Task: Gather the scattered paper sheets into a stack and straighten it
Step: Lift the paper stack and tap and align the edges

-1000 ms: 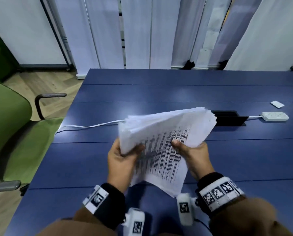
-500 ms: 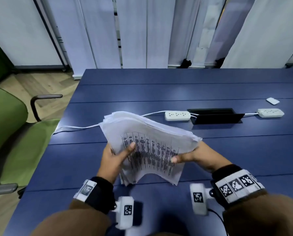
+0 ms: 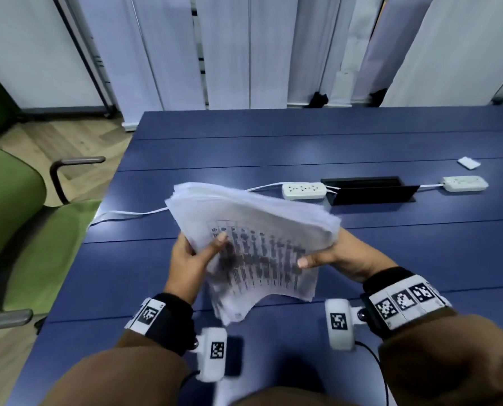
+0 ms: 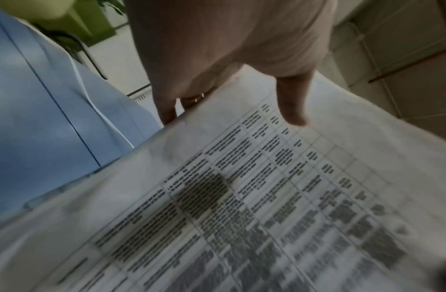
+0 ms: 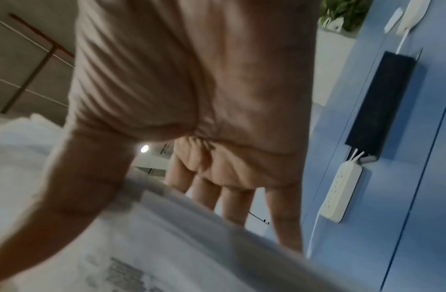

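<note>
A thick stack of white paper sheets (image 3: 253,238) with a printed table on the top page is held tilted above the blue table (image 3: 273,142). My left hand (image 3: 191,259) grips its left edge, thumb on the top page and fingers underneath. My right hand (image 3: 341,256) grips the right edge the same way. The sheets' edges are uneven and fan out at the lower corner. In the left wrist view the printed page (image 4: 254,197) fills the frame under my thumb (image 4: 291,106). In the right wrist view my fingers (image 5: 232,201) reach under the stack (image 5: 167,247).
Two white power strips (image 3: 303,191) (image 3: 465,183) with white cables lie beyond the stack, on either side of a black cable box (image 3: 367,190). A small white card (image 3: 468,162) lies far right. A green chair (image 3: 19,230) stands left of the table.
The stack has turned from leaning right to leaning left and has come lower and flatter. My hands have spread to its two side edges.
</note>
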Tool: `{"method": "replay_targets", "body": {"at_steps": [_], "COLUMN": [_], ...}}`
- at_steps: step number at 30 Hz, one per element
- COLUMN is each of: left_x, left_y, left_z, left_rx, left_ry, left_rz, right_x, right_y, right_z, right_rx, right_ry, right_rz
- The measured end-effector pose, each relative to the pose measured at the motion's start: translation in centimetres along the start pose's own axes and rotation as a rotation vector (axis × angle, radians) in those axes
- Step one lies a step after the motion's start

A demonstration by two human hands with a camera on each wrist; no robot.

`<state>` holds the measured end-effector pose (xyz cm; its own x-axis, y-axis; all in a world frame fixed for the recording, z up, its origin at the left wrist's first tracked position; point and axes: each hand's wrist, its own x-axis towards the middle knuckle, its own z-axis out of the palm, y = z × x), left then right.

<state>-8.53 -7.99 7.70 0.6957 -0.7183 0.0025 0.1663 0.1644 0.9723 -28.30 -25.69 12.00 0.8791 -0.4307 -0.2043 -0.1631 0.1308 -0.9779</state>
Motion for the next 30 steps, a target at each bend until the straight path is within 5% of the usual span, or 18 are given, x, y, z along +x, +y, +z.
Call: {"method": "replay_targets", "body": {"at_steps": [4,8,11,13,16,22,30], "left_x": [-0.3,0.2,-0.2,0.1,1.2,2.3,2.4], "left_y": [-0.2,0.3,0.1,0.0,1.6,5.3,0.6], "left_z": [0.1,0.3,1.1,1.6,2.5,3.5,1.1], "left_rx": [0.064,-0.042,0.072,0.077,-0.015,-0.065,0.035], "left_ry": [-0.101,0.023,-0.072,-0.020,0.125,0.111,-0.049], "left_rz": [-0.018,0.003,-0.044,-0.048,0.039,0.279,0.066], "right_x": [-0.1,-0.4,0.1,0.2,0.3,-0.7,0.9], "right_y": [0.7,1.0,1.2,0.8,-0.8,-3.3,2.4], "right_z": [-0.7,-0.9,-1.0,0.0,1.8,2.5,2.5], "right_rx": [-0.003,0.086,0.162,0.123,0.150,0.111,0.151], "right_ry": [0.066,0.023,0.266,0.323,0.406,0.546,0.566], "right_rz": [0.015,-0.009,-0.054,-0.082,-0.166,-0.472,-0.240]}}
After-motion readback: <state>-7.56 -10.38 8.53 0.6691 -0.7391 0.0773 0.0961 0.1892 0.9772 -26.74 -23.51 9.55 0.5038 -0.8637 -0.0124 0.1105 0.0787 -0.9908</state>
